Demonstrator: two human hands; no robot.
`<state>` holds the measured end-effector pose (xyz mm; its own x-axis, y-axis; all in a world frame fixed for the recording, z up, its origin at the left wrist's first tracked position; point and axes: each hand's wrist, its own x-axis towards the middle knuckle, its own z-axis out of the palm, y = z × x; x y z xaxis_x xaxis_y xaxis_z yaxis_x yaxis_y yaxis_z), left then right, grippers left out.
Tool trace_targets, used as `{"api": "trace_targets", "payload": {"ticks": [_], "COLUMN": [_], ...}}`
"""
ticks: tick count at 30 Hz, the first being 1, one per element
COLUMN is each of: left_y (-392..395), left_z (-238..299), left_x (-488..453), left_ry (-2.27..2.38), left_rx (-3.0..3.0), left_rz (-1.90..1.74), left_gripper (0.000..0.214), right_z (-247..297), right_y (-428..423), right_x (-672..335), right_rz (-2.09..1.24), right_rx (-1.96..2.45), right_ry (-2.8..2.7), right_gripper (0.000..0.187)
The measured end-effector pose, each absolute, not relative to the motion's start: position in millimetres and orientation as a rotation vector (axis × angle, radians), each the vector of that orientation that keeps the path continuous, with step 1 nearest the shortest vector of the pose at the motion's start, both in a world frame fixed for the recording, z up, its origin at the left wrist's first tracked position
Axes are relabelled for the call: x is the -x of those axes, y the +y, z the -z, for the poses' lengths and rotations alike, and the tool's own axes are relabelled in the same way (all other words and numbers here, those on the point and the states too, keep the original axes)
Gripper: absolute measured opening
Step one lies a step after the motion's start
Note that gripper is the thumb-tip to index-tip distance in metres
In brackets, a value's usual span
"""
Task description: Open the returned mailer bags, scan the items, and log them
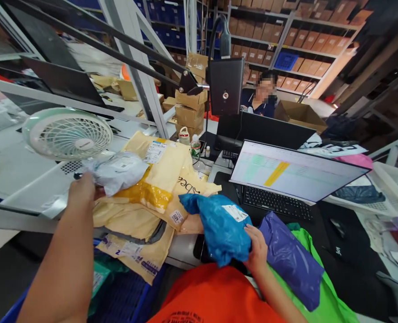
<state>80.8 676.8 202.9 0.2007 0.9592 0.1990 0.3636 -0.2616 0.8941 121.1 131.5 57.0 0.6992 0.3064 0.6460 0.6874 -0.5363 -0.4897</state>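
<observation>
Head camera view: both hands are occupied. The left hand (84, 186) is bent around the near end of a pale, translucent plastic package (121, 172); its fingertips are hidden. The right hand (257, 249) is partly open, fingers pressed on the right side of a glossy blue plastic package (219, 229) with a white label. This package is in front of the person, near the edge of the pale counter (183, 247); whether the counter supports it cannot be told.

Possible faults:

1. Slip. The blue package appears soft and slick, and the right hand holds one side only. A loose grip could let it swing or drop.

2. Slide. Cream padded mailers (172, 170) lie in an overlapping pile. A tan mailer with purple print (135, 258) juts past the counter edge, above a blue plastic crate (125, 291). A bump from the left forearm could tip it down.

3. Contact. The pale package is close to a round, mint-and-white fan (67, 133). If the fan is running, which cannot be told, loose film could be drawn against the grille.
</observation>
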Motion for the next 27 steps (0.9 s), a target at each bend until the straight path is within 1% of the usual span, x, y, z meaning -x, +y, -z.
{"api": "trace_targets", "payload": {"ticks": [3, 4, 6, 8, 10, 12, 14, 16, 17, 19, 21, 22, 24, 27], "left_y": [683, 683, 682, 676, 664, 641, 605, 554, 525, 470, 425, 409, 391, 390], "left_z": [-195, -193, -190, -188, -187, -186, -182, -172, -163, -140, -114, -102, -83, -72], "left_x": [-72, -69, -63, -56, -49, -40, -33, -27, -27, -30, -37, -42, -50, -56], "left_ry": [1.466, 1.519, 1.553, 1.508, 1.426, 1.298, 1.079, 0.793, 0.657, 0.459, 0.443, 0.461, 0.531, 0.578], "left_rx": [-1.738, -1.78, -1.934, -2.095, -2.196, -2.288, -2.375, -2.377, -2.336, -2.163, -1.964, -1.883, -1.735, -1.507], "left_rz": [-0.887, -0.837, -0.722, -0.661, -0.751, -0.984, -1.243, -1.391, -1.335, -0.872, -0.383, -0.239, -0.137, -0.158], "left_gripper": [0.023, 0.025, 0.034, 0.048, 0.065, 0.076, 0.078, 0.074, 0.071, 0.07, 0.082, 0.086, 0.092, 0.09], "right_z": [-64, -67, -71, -74, -75, -76, -77, -79, -80, -84, -88, -90, -93, -95], "right_y": [142, 145, 148, 149, 147, 144, 141, 140, 140, 142, 146, 147, 150, 152], "right_x": [-122, -124, -130, -134, -136, -134, -131, -127, -125, -121, -117, -114, -109, -99], "right_rz": [0.399, 0.312, 0.156, 0.033, -0.044, -0.082, -0.114, -0.172, -0.209, -0.276, -0.294, -0.294, -0.316, -0.504], "right_rx": [2.21, 2.188, 2.063, 1.914, 1.824, 1.778, 1.731, 1.662, 1.624, 1.549, 1.506, 1.503, 1.524, 1.507], "right_ry": [-0.219, -0.051, 0.161, 0.241, 0.286, 0.306, 0.315, 0.331, 0.338, 0.34, 0.32, 0.299, 0.232, 0.076], "right_gripper": [0.054, 0.061, 0.074, 0.079, 0.08, 0.081, 0.081, 0.082, 0.083, 0.085, 0.088, 0.09, 0.091, 0.089]}}
